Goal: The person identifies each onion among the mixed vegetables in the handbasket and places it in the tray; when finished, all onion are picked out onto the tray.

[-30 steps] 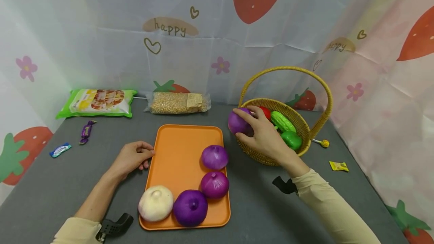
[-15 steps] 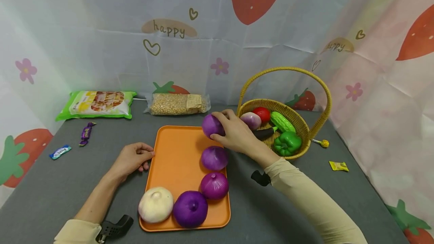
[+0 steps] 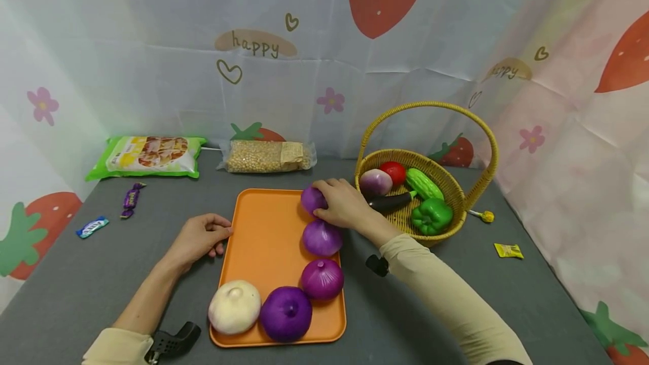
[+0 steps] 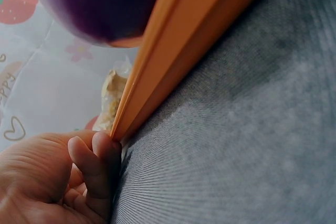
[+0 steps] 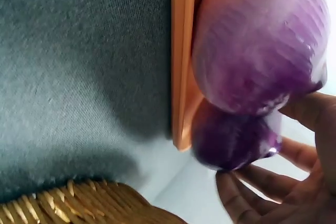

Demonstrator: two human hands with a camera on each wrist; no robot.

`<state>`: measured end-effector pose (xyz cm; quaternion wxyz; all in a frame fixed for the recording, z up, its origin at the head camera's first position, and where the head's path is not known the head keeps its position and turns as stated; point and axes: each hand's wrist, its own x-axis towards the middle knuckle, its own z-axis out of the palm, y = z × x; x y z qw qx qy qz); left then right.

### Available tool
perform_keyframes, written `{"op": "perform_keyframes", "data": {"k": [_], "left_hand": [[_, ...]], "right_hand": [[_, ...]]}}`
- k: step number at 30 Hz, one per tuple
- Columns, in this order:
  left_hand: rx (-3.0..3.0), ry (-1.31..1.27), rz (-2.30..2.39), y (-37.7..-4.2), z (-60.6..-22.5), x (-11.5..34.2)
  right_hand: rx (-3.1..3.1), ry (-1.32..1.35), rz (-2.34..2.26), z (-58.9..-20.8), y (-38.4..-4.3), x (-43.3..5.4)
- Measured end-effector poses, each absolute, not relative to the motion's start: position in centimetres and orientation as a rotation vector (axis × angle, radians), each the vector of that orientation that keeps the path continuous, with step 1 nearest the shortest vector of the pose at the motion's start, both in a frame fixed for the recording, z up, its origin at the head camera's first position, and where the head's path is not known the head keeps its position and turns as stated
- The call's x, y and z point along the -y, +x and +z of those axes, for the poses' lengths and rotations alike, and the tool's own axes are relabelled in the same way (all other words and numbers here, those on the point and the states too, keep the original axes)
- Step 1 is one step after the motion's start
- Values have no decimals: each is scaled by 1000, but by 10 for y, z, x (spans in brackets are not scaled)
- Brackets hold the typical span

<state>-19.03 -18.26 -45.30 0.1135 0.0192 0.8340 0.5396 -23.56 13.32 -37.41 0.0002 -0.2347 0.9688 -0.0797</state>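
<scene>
An orange tray (image 3: 263,241) lies on the grey table. My left hand (image 3: 200,238) pinches its left rim with thumb and fingers, seen close up in the left wrist view. At the tray's far right corner my right hand (image 3: 345,204) holds a purple onion (image 3: 312,200), fingers behind it and thumb in front. That onion sits just behind another purple onion (image 3: 321,237) and seems to touch it. Nearer along the right side is a magenta onion (image 3: 321,279). Along the near edge lie a dark purple onion (image 3: 286,314) and a whitish onion (image 3: 235,307).
A wicker basket (image 3: 458,221) at right contains a pale purple vegetable (image 3: 376,183), tomato (image 3: 393,173), eggplant (image 3: 391,202), ridged green vegetable (image 3: 425,184) and green pepper (image 3: 431,217). Two packages (image 3: 152,156) stand at the back. Wrapped candies (image 3: 130,200) and a lollipop (image 3: 487,216) lie around.
My right hand has carried the purple onion left from the basket and down to the tray's far right corner. My left hand has stayed at the tray's rim.
</scene>
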Motion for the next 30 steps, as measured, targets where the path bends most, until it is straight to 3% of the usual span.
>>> {"op": "perform_keyframes", "data": {"k": [30], "left_hand": [[-2443,62,1586,-190,-453,183]], "right_hand": [[-3078,-776,-227,-376,-232,-135]]}}
